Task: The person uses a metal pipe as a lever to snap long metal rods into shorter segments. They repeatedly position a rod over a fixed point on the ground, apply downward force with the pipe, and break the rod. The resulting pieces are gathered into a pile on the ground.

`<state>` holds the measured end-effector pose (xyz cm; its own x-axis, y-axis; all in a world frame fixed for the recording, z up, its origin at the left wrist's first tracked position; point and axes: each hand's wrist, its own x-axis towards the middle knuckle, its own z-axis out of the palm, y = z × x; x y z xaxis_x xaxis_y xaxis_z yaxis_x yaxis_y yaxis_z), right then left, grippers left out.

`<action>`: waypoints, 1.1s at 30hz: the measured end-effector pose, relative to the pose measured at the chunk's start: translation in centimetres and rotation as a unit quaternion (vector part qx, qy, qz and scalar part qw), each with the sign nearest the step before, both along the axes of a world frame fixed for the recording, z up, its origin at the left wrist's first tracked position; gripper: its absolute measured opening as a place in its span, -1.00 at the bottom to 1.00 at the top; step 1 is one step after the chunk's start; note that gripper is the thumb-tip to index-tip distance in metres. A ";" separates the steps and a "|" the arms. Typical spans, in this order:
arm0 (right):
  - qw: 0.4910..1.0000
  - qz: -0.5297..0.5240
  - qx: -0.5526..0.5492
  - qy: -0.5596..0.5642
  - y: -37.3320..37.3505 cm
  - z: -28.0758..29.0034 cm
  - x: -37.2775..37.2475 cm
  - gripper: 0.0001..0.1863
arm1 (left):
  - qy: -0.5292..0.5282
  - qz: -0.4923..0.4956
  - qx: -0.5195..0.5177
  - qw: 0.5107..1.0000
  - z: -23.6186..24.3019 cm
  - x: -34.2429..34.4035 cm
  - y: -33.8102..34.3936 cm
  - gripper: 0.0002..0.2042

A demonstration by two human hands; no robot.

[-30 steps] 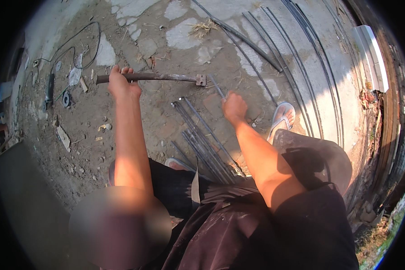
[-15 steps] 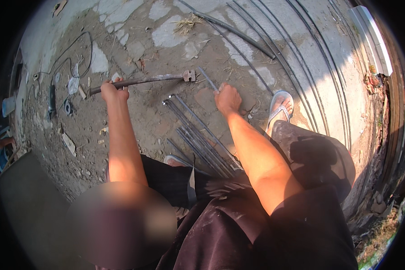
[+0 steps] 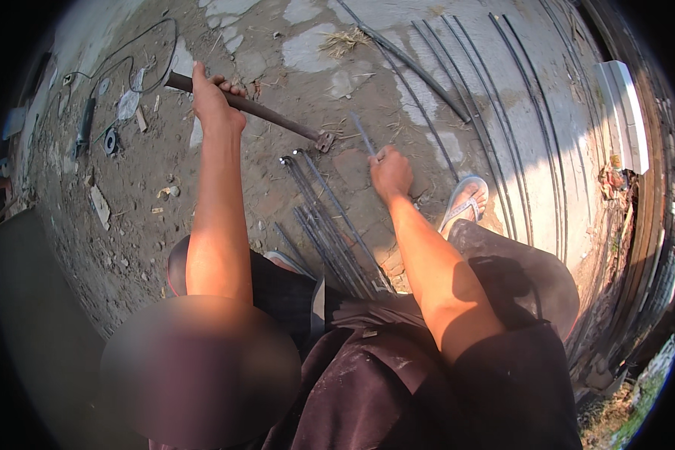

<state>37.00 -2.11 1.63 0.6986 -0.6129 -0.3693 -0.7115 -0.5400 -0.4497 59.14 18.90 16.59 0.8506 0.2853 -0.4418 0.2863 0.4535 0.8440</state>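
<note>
One clenched left grip [image 3: 217,105] is holding the dark metal bar [image 3: 277,116] near the end away from its slotted head [image 3: 325,141], while the right grip [image 3: 391,174] is grasping a thin rod [image 3: 364,135] just beyond. Should the left grip be slackening, the bar could be twisting, its slotted head knocking the thin rod or striking the bundled rods [image 3: 330,238] lying on the dirt ground [image 3: 165,247] nearby.

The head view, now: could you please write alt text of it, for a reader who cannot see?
A person's left hand holds a dark bar with a notched end, while the right hand holds a thin rod. Short rods lie bunched between the feet; long rods lie on the ground at the right.
</note>
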 end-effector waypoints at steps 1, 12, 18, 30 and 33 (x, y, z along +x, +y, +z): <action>1.000 0.007 -0.001 0.001 0.3 -0.1 -0.1 -0.73 | 0.015 0.018 -0.016 1.000 -0.5 0.4 1.3 -0.52; 0.997 0.049 0.043 0.034 2.4 -0.4 -0.1 -0.72 | -0.010 -0.026 -0.045 0.999 -0.4 0.1 1.7 -0.50; 0.997 0.061 0.047 0.024 0.9 -0.1 -0.6 -0.70 | -0.002 -0.058 -0.015 0.998 2.0 -2.9 -1.7 -0.49; 0.991 0.059 0.060 -0.105 1.3 -2.0 -0.5 -0.49 | -0.109 0.060 0.092 0.988 6.8 -2.7 -1.2 -0.57; 0.989 0.062 0.072 -0.117 1.8 -2.0 -1.2 -0.48 | -0.143 0.003 0.100 0.985 5.6 -1.6 0.8 -0.56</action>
<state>35.82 -0.27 -0.40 0.8417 -0.4696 -0.2663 -0.5113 -0.5351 -0.6725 57.52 19.70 22.19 0.9297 0.3485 -0.1194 0.0223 0.2703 0.9625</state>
